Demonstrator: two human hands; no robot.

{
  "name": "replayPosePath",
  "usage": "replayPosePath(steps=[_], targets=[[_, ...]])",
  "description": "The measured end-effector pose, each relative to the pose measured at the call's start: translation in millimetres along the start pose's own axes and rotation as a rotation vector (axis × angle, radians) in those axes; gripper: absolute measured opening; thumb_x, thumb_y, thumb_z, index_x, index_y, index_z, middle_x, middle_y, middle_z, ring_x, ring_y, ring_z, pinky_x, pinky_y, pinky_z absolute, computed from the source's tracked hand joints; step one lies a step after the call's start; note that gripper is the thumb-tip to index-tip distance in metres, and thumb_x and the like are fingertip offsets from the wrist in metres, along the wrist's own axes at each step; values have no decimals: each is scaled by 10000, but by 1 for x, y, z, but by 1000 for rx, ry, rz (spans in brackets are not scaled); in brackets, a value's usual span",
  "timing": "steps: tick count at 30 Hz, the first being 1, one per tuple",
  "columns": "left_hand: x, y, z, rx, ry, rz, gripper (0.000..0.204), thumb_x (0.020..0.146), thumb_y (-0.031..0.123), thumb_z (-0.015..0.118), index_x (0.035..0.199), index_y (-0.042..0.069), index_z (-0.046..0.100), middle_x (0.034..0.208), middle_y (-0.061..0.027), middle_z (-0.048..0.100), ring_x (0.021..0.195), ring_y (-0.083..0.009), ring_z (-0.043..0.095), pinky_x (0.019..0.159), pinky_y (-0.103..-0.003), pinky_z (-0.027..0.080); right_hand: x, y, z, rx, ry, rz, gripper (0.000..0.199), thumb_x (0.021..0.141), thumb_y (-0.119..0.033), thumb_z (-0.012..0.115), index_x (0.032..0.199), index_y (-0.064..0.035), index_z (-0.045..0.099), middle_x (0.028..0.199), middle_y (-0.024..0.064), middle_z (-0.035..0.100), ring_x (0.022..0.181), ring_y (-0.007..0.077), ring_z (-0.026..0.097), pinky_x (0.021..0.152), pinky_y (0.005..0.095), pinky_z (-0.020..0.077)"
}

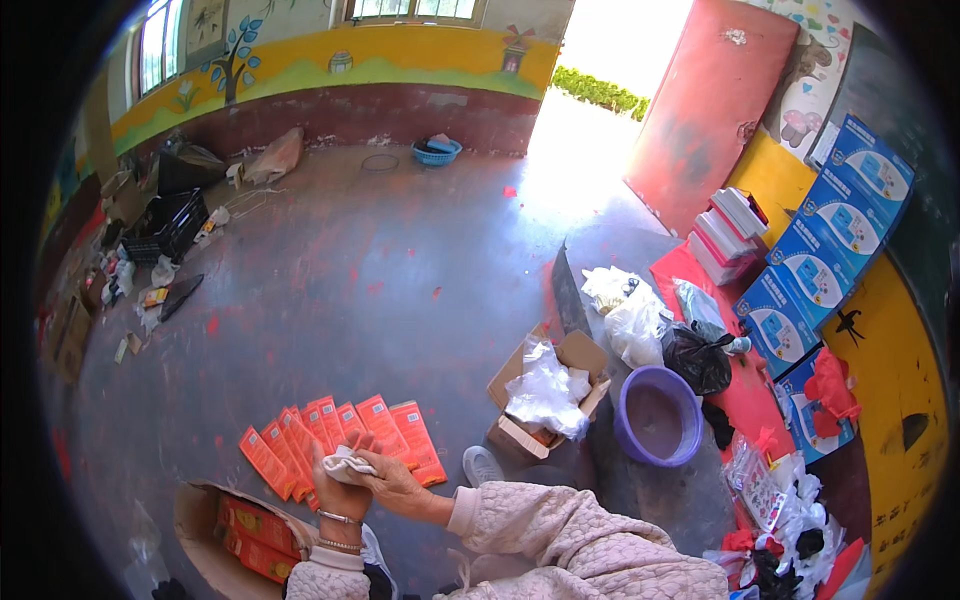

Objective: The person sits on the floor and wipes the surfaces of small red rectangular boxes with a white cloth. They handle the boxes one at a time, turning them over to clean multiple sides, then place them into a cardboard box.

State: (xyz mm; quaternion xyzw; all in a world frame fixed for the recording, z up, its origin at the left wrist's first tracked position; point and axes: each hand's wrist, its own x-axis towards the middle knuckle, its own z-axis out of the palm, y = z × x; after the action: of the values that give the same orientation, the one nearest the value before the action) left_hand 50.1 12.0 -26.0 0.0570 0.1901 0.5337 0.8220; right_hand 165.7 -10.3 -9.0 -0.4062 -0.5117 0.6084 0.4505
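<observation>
My two hands meet low in the view, in front of a fanned row of red-orange packets (410, 440) on the floor. A crumpled white cloth (348, 464) is between them. My right hand (402, 488) reaches in from the right and pinches the cloth with its fingers. My left hand (338, 494), with bracelets on its wrist, has the cloth pressed against its palm side; its visible fingers stretch upward past it. Just left of my left wrist stands an open cardboard carton (205, 520) with more red packets (262, 525) inside.
An open cardboard box (515, 437) with white plastic sits ahead right, beside a purple basin (622, 415). Plastic bags (635, 325) and a red cloth (745, 395) lie further right, near stacked blue boxes (815, 270). A black crate (165, 228) and litter line the left wall; a door (710, 110) stands open.
</observation>
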Motion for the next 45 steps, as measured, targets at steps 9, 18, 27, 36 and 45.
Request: replayPosePath(steps=[9,18,27,36,45], targets=[[-7,28,-15,45,234,92,454,881,365,489,1196,38,487,1172,-123,549,1069,-213,536,893,-398,444,41,-40,-96,201,33,7,357,893,-326,517,1067,-22,584,922,37,599,855,137,578,737,289,471],[-19,44,-3,102,449,130,299,884,123,466,1158,11,507,1113,-116,583,970,-199,584,841,-321,494,132,53,-222,-697,91,246,337,820,-393,611,934,-77,634,716,108,630,610,225,608,570,343,493],[-26,62,-15,156,558,307,284,851,64,510,1131,28,526,1060,-77,574,896,-156,566,759,-277,487,99,280,-165,-995,515,814,243,712,-206,637,843,-9,696,842,181,670,835,334,659,689,418,516],[-14,55,-24,195,683,208,315,804,-9,511,1118,11,531,1031,-90,569,857,-162,557,733,-273,487,69,341,-126,-1104,555,1011,452,676,-252,728,1011,-19,532,964,182,635,862,290,659,728,368,536],[-4,45,-28,286,698,193,252,806,6,516,1056,30,538,983,-76,581,831,-153,558,713,-277,477,70,346,-131,-911,398,1152,315,701,-255,706,950,-98,595,941,110,662,855,274,668,722,366,536]])
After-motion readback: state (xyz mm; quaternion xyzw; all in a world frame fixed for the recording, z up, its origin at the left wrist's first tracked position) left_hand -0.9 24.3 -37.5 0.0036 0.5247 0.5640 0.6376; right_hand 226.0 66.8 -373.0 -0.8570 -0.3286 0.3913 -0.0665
